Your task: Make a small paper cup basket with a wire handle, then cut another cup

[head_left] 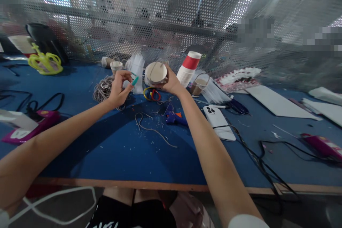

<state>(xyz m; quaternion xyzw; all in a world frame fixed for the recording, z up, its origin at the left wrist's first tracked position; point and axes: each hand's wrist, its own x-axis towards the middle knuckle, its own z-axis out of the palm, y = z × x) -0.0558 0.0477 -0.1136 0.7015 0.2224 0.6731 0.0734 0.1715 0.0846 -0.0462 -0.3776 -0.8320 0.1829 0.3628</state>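
In my right hand (171, 81) is a paper cup (155, 72) with its pale round end turned toward me. Thin cord runs across that end and around the cup's side. My left hand (120, 88) is raised to the left of the cup, apart from it. Its long green nails show, and thumb and index finger are curved with a gap between them; nothing is plainly visible in them. Behind and below that hand lies a tangled bundle of grey-brown cord (103, 88). Yellow-and-red-handled scissors (151, 94) lie beneath the cup.
A blue glue gun (175, 118) and a loose cord (155, 130) lie on the blue table (114, 156). To the right are stacked paper cups (187, 71), a cord-wrapped cup (199, 84), a white phone (219, 123) and black cables (256, 156). A perforated metal screen (165, 17) stands behind.
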